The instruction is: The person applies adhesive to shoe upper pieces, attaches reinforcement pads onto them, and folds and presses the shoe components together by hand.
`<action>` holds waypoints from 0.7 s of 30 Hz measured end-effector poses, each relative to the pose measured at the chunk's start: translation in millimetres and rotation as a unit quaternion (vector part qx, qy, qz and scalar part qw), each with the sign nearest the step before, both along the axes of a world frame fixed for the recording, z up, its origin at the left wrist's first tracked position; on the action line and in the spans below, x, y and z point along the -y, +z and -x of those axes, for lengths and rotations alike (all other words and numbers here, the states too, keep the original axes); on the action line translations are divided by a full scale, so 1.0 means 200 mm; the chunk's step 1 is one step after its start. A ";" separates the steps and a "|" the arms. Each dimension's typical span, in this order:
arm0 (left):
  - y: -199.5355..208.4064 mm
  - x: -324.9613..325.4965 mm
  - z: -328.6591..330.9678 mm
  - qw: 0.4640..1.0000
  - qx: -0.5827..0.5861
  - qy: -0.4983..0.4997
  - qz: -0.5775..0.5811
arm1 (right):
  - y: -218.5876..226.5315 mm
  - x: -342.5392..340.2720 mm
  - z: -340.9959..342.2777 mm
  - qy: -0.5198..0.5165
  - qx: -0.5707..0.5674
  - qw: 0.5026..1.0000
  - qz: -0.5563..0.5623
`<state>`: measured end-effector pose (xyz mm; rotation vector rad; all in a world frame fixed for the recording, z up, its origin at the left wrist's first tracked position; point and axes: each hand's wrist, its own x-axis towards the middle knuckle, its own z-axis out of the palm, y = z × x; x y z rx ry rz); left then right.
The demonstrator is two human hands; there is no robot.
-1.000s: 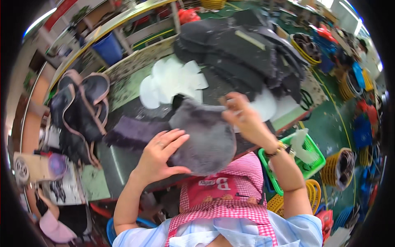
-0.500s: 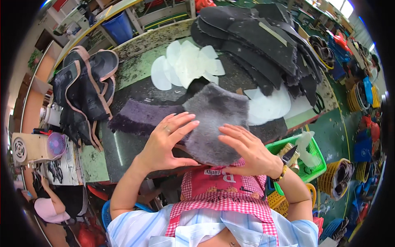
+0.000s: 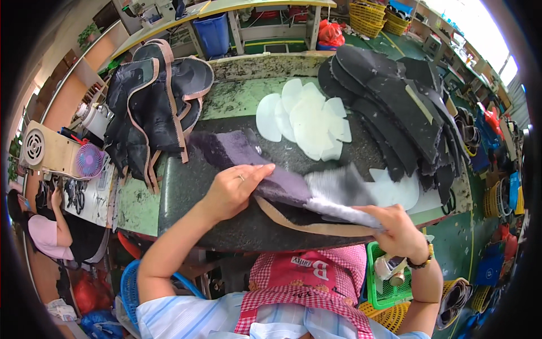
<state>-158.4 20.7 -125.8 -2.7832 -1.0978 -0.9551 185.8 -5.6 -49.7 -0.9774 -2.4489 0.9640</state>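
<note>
Head view: left hand (image 3: 232, 191) and right hand (image 3: 398, 230), earlier spread, now both pinch the furry piece (image 3: 285, 185).

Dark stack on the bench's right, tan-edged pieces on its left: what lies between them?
In the head view, overlapping white pieces lie between the dark stack and the tan-edged pieces.

A plush piece (image 3: 282, 185), purple left, grey right, stretches over the worktop (image 3: 182, 175). Tan edging (image 3: 316, 227) bows along its near side.

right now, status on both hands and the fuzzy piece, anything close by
Left hand on purple-grey fuzzy piece. Right hand gripping its right end. White pieces and black stack lie beyond.
</note>
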 end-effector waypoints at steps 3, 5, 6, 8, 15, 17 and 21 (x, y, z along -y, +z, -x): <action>0.32 0.01 -0.02 0.997 -0.017 -0.041 0.065 | 0.17 -0.02 -0.14 -0.023 -0.011 0.997 0.072; 0.48 -0.01 -0.01 0.877 -0.041 -0.160 0.451 | 0.16 -0.09 -0.18 -0.056 -0.094 0.989 0.094; 0.51 -0.01 -0.04 0.804 0.010 -0.235 0.546 | 0.12 -0.12 -0.21 -0.082 -0.075 0.978 0.174; 0.50 0.01 -0.09 0.664 0.035 -0.343 0.663 | 0.04 -0.17 -0.26 -0.001 0.031 0.970 0.240; 0.37 0.08 -0.15 0.499 0.077 -0.296 0.811 | 0.25 -0.13 0.09 0.202 -0.006 0.979 0.030; 0.40 0.08 -0.18 0.499 0.077 -0.284 0.815 | 0.23 -0.06 0.16 0.197 -0.045 0.979 -0.011; 0.42 0.11 -0.18 0.540 0.076 -0.276 0.792 | 0.11 -0.01 0.13 0.093 -0.096 0.989 0.066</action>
